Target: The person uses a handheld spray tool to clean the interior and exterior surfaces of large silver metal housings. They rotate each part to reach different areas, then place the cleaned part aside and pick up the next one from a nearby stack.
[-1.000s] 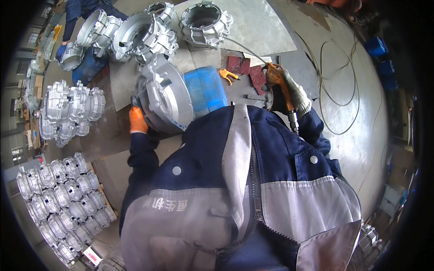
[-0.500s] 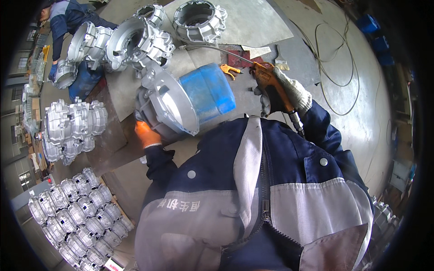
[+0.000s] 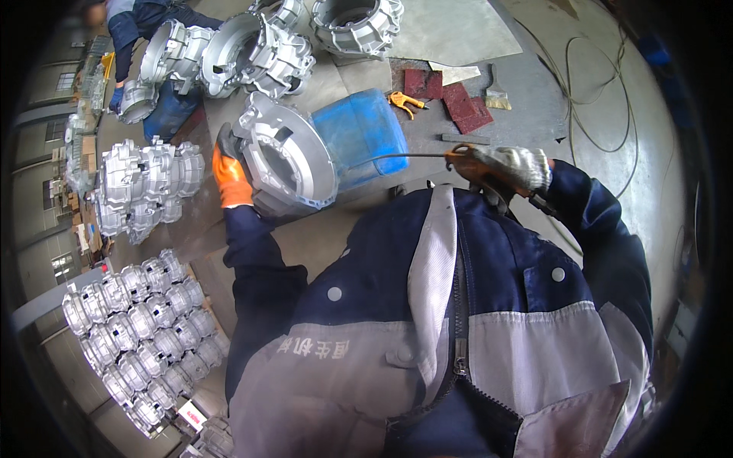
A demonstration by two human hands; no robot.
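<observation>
A silver cast metal housing (image 3: 311,137) with a wide round opening rests tilted against a blue plastic jerrycan (image 3: 372,126) on the metal bench. My left hand (image 3: 231,172), in an orange glove with dark fingers, grips the housing's left edge; its fingertips are partly hidden. In my right hand (image 3: 513,168), wearing a whitish knit glove, is an orange air blow gun (image 3: 463,155). Its long thin nozzle points left, across the jerrycan toward the housing opening, and the tip ends short of the rim. My right fingers are wrapped round the gun's handle.
Farther back stand more housings (image 3: 256,57). A small yellow-orange air gun (image 3: 406,104), dark red abrasive pads (image 3: 464,108) and a brush (image 3: 498,88) lie beyond the jerrycan. A hose (image 3: 569,84) coils at right. Stacked housings (image 3: 145,328) fill the lower left. Another person (image 3: 145,23) works at upper left.
My right hand has swung the air blow gun round so its nozzle points left toward the housing. My left hand has shifted up along the housing's edge, and the housing has turned slightly.
</observation>
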